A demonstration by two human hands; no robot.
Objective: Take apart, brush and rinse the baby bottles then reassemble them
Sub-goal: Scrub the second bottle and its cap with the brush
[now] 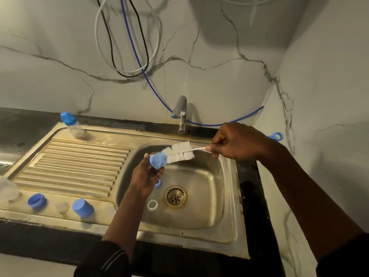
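Note:
Over the sink bowl [211, 198], my left hand [144, 179] grips a small blue bottle part [157, 161]. The blue tip of the bottle brush [179, 151] is pushed against or into it. My right hand [236, 141] pinches the brush's thin white wire handle, and the blue loop end [276, 136] sticks out behind the wrist. Another blue piece [158, 183] and a clear ring [152, 204] lie in the bowl near the drain [175, 196]. A capped bottle [72, 125] stands at the back of the drainboard.
On the drainboard's front edge sit a blue collar ring [37, 200], a clear teat [62, 206] and a blue cap [82, 207]. A clear bottle body [8, 188] is at the far left. The tap [182, 114] stands behind the bowl, with no water running.

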